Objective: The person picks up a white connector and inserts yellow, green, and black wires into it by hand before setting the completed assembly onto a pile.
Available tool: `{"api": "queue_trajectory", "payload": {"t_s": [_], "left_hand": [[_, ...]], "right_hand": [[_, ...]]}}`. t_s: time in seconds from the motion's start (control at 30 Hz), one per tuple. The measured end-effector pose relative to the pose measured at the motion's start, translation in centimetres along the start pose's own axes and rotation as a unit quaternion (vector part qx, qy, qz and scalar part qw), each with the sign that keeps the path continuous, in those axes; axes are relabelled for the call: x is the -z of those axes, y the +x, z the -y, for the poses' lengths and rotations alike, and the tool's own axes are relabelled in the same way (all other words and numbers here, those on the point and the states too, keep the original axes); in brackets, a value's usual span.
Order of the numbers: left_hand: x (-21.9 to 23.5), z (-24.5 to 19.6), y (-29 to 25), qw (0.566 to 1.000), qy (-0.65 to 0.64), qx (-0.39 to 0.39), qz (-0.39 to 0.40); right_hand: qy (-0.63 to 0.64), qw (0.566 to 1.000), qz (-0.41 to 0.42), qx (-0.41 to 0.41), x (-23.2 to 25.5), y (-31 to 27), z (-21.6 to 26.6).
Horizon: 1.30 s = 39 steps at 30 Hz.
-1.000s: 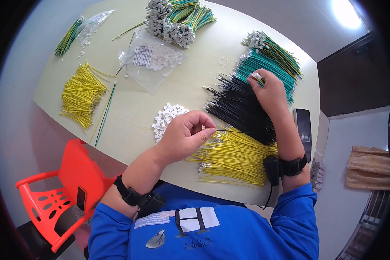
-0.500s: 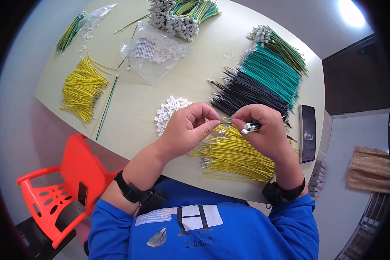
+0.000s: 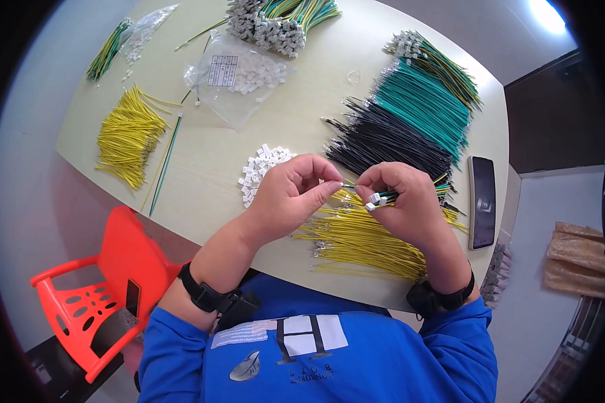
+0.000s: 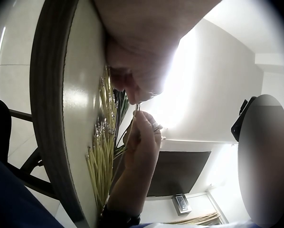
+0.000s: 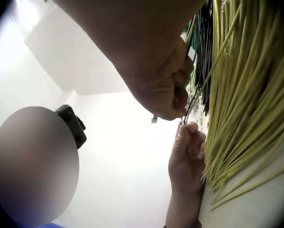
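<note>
In the head view my left hand (image 3: 290, 196) pinches the tip of a thin wire between thumb and forefinger. Close to its right, my right hand (image 3: 405, 200) grips a few green and yellow wires, with white connectors (image 3: 375, 199) sticking out beside the thumb. The fingertips of both hands nearly meet over the yellow wires (image 3: 366, 238). Black wires (image 3: 390, 138) lie just beyond them. A pile of small white connectors (image 3: 262, 168) sits behind the left hand. The right wrist view shows dark wires running between the left hand (image 5: 185, 152) and the right hand (image 5: 165, 80).
Green wires (image 3: 427, 97) and a phone (image 3: 481, 201) lie at the right. A plastic bag of connectors (image 3: 238, 77) and finished-looking bundles (image 3: 269, 30) are at the back. More yellow wires (image 3: 131, 138) lie at the left, beyond a red chair (image 3: 124, 269).
My right hand has come down from the green wires with connectors in its grip and joined the left. The left hand has barely moved.
</note>
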State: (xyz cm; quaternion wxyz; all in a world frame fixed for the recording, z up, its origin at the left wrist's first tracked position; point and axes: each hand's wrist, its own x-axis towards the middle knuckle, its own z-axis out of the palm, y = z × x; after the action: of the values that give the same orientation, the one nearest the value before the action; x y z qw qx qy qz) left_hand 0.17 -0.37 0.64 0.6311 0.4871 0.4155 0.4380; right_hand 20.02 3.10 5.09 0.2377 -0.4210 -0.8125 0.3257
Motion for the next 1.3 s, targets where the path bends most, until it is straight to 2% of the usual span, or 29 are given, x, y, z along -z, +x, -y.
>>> {"api": "queue_trajectory", "payload": {"t_s": [0.47, 0.73, 0.87, 0.97, 1.3], "left_hand": [[-0.08, -0.77, -0.15, 1.000, -0.012, 0.019, -0.008], [-0.01, -0.40, -0.04, 1.000, 0.001, 0.010, -0.005], [0.10, -0.16, 0.01, 1.000, 0.000, 0.004, -0.001], [0.14, 0.01, -0.01, 1.000, 0.019, 0.001, 0.000], [0.46, 0.17, -0.06, 0.999, 0.030, 0.008, 0.024]], "right_hand": [[0.008, 1.000, -0.002, 0.018, 0.13, 0.00, -0.01], [0.002, 1.000, -0.006, 0.014, -0.17, 0.03, 0.17], [-0.003, 0.999, -0.020, 0.037, -0.46, 0.00, 0.10], [-0.017, 1.000, 0.006, 0.006, -0.48, -0.18, 0.05], [0.025, 1.000, -0.004, 0.004, -0.47, -0.10, -0.12]]}}
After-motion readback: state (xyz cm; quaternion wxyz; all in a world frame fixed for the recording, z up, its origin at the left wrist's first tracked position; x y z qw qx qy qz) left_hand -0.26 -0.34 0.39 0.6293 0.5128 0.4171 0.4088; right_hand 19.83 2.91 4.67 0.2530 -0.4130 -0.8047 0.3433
